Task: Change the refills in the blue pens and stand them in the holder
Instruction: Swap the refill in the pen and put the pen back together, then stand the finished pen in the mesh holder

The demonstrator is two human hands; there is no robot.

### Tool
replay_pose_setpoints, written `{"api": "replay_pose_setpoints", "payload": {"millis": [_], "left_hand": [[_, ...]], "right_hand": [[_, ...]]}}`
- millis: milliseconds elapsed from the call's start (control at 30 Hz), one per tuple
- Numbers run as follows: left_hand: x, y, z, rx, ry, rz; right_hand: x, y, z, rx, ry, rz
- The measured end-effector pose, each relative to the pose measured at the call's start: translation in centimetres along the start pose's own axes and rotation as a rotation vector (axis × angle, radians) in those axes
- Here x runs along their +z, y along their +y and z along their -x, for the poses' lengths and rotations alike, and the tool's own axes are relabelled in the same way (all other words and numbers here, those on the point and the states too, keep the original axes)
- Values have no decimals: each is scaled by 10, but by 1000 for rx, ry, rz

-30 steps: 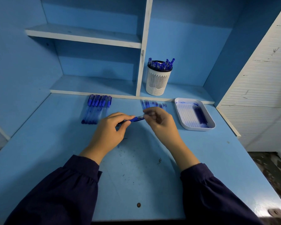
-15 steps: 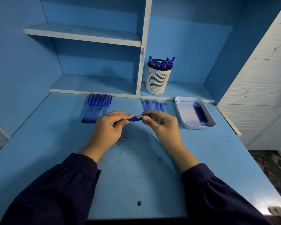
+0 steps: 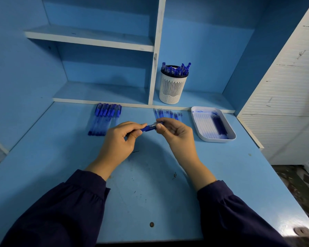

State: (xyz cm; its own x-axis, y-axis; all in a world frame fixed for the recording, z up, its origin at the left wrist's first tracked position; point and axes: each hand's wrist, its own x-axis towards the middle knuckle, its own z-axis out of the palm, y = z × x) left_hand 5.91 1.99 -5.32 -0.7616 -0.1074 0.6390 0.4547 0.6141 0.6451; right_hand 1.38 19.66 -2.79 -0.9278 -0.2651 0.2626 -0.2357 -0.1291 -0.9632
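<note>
**A:** Blue everywhere, so where is the pen in hand [image 3: 149,128]?

**B:** Centre of the frame, held above the worktop [image 3: 61,157]. The left hand [image 3: 119,139] has its fingers [image 3: 132,126] closed round the barrel; the right hand [image 3: 177,132] pinches the tip end between thumb and forefinger. It looks like the tip section is being screwed on or off, though I cannot tell which.

**A:** And the rest of the pens?

**B:** A row of capped pens [image 3: 105,118] lies at the left of centre, against the shelf edge. Loose refills [image 3: 168,114] lie just behind the right hand. The white tray [image 3: 198,129] at the right holds what seem to be refills too; it is hard to tell. The white holder [image 3: 172,88] stands on the lower shelf, upper centre of the frame, already crowded with pens.

**A:** What could go wrong from here?

**B:** 3 things, I would judge. The tip section is small and smooth, so a loose pinch could let it drop and roll. Turned at a slant, the thread may bind. And the right wrist hangs near the loose refills, so a careless sweep might scatter them. Later, the full holder may resist 1 more pen.
</note>
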Motion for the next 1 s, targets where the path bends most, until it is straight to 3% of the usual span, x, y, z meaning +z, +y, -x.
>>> {"api": "replay_pose_setpoints", "payload": {"millis": [267, 367, 567, 1000], "left_hand": [[9, 0, -12, 20, -53, -44], [12, -5, -15, -71, -91, -159], [24, -15, -36, -337, -395, -446], [44, -27, -63, -332, -396, -499]], "right_hand": [[0, -10, -2, -164, 111, 89], [-10, -17, -7, -264, 209, 124], [-30, -41, -22, -507, 403, 265], [-44, -111, -120, -895, 550, 530]]}}
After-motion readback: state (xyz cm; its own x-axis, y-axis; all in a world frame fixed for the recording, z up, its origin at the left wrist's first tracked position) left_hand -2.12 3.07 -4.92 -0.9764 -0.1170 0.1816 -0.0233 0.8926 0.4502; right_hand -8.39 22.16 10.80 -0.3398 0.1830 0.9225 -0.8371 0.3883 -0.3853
